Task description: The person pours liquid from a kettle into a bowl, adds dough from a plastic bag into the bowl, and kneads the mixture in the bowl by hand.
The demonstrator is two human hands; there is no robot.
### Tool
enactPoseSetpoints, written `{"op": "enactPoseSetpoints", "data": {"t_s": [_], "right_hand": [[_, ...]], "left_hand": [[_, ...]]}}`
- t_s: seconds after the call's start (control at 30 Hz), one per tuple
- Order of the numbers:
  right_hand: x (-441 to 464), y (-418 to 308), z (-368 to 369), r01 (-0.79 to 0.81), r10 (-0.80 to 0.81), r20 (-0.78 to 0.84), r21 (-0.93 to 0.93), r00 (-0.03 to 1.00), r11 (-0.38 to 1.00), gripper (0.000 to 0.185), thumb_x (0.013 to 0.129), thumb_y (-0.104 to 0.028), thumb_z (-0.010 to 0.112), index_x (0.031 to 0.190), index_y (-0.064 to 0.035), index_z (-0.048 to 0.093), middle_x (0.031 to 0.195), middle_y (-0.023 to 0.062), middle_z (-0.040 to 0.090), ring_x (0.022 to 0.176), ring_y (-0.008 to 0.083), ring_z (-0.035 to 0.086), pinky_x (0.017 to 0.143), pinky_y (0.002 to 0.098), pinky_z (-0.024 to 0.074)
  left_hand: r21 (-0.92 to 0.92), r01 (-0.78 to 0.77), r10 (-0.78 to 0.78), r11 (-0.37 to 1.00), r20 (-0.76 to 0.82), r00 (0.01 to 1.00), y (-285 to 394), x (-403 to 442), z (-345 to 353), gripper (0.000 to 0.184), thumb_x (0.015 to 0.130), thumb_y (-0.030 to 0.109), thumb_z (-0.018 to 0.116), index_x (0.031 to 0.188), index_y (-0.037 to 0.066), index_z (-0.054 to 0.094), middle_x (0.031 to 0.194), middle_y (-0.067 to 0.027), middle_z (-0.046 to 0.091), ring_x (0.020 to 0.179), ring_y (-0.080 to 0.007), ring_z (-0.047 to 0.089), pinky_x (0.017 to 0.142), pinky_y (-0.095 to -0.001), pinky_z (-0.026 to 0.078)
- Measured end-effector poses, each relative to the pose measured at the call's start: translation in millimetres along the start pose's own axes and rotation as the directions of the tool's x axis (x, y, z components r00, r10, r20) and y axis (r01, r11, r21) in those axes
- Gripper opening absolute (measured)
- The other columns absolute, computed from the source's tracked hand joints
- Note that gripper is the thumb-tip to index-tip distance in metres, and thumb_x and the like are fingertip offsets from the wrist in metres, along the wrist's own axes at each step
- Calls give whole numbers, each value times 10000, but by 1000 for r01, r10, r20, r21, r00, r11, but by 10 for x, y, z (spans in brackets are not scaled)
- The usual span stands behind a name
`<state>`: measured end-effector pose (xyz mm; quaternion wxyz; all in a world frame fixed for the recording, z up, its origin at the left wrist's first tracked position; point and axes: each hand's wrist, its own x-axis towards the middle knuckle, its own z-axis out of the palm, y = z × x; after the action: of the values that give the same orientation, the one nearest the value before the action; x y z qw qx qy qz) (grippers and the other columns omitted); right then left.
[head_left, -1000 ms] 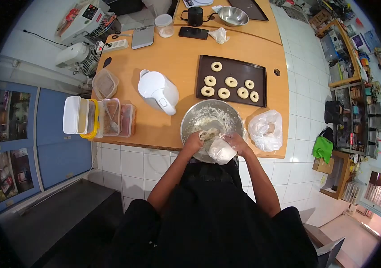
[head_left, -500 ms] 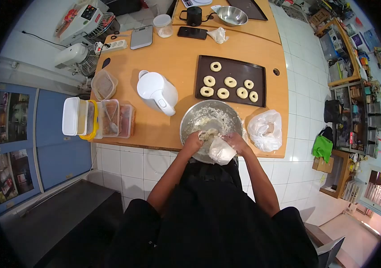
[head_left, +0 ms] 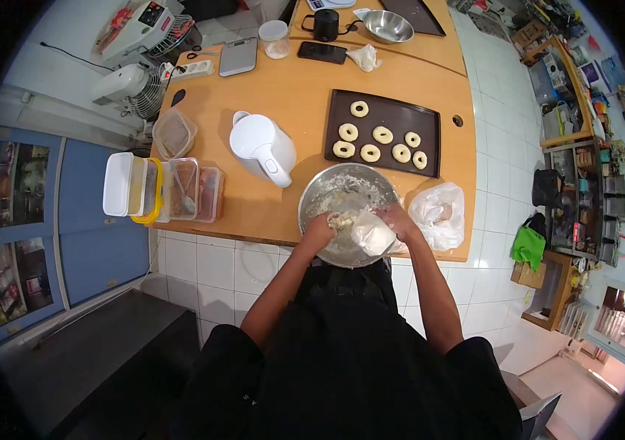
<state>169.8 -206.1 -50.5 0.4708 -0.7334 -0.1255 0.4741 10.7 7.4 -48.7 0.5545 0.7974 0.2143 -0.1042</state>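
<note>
Single head-worn view, looking forward and steeply down from above tabletop point(head_left: 268, 81); wide, round-edged, arms' reach away.

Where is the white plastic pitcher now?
In the head view, the pitcher stands left of centre on the wooden table, between the clear plastic boxes and the round steel bowl.

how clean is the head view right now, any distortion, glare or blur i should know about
Head view: strong fisheye distortion, with black corners and the table edges bowing; bright glare by the doorway at lower right and shine on the floor tiles; soft shadow beside the white pitcher; fine detail around the hands is too small to judge for blur.
</note>
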Motion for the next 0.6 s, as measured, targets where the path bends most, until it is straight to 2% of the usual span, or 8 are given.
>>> {"op": "enactPoseSetpoints", "data": {"t_s": [0.13, 0.2, 0.23, 0.3, 0.4, 0.5, 0.53, 0.6], "right_hand": [[-188, -466, 18, -111, 113, -10, 96, 994, 989, 261, 915, -175, 611, 970, 72, 674, 822, 72, 678, 672, 116, 611, 588, 280, 493], [-266, -572, 44, -98, 109, -46, 202, 993, 974, 253, 912, -171, 614, 957, 70, 677, 809, 70, 676, 657, 117, 610, 584, 278, 494], [-239, -585, 51, -111, 115, -40, 95, 993, 989, 251, 911, -173, 615, 943, 68, 679, 797, 65, 673, 649, 114, 604, 578, 277, 489], [-213, -565, 83, -138, 135, -37, -112, 990, 984, 251, 909, -178, 619, 916, 64, 684, 772, 57, 666, 631, 108, 592, 567, 275, 481], [56, -104, 74, -88, 93, -74, 71, 993, 994, 263, 898, -200, 637, 888, 58, 691, 747, 51, 658, 626, 99, 572, 554, 269, 464], [-97, -594, 136, -139, 132, -49, -212, 990, 967, 286, 879, -222, 664, 888, 62, 693, 742, 48, 658, 627, 95, 563, 554, 275, 460], [-79, -536, 116, -122, 113, -57, -179, 992, 976, 293, 880, -232, 662, 891, 60, 694, 741, 52, 660, 622, 98, 562, 556, 282, 461], [26, -410, 157, -78, 71, -62, -111, 996, 991, 309, 881, -250, 658, 895, 56, 697, 740, 58, 663, 612, 105, 560, 560, 295, 464]], "left_hand": [[-26, 10, -9, 1000, 26, 1000, 22, 7, -52, 466, 709, 131, 651, 1158, 8, 623, 1087, -219, 653, 1033, -342, 622, 905, -381, 461], [1, -7, 7, 1000, -21, 1000, 9, 28, -11, 478, 685, 88, 595, 1154, -2, 610, 1037, -255, 647, 997, -390, 615, 876, -414, 476], [18, -12, 13, 1000, -48, 999, -20, 38, -14, 487, 673, 67, 568, 1152, -6, 604, 1012, -272, 644, 980, -414, 612, 861, -430, 483], [-2, 22, -22, 1000, -27, 999, -72, 61, -41, 484, 694, 164, 671, 1153, 20, 622, 1066, -228, 652, 1009, -361, 621, 884, -393, 472], [-41, 23, -24, 999, -33, 999, 0, 64, -32, 523, 690, 246, 747, 1155, 37, 630, 1086, -204, 659, 1021, -337, 628, 888, -376, 470], [-16, 17, -18, 1000, -46, 999, 258, -63, -161, 493, 692, 159, 669, 1162, 18, 613, 1070, -240, 648, 1014, -379, 617, 877, -404, 480], [-4, 11, -11, 1000, -49, 999, 344, -69, -173, 479, 697, 107, 624, 1165, 8, 604, 1063, -258, 642, 1011, -400, 611, 873, -418, 484], [-41, 23, -25, 999, -52, 998, 256, -13, -150, 528, 671, 184, 712, 1167, 34, 615, 1080, -221, 654, 1026, -356, 623, 882, -392, 481]]}}
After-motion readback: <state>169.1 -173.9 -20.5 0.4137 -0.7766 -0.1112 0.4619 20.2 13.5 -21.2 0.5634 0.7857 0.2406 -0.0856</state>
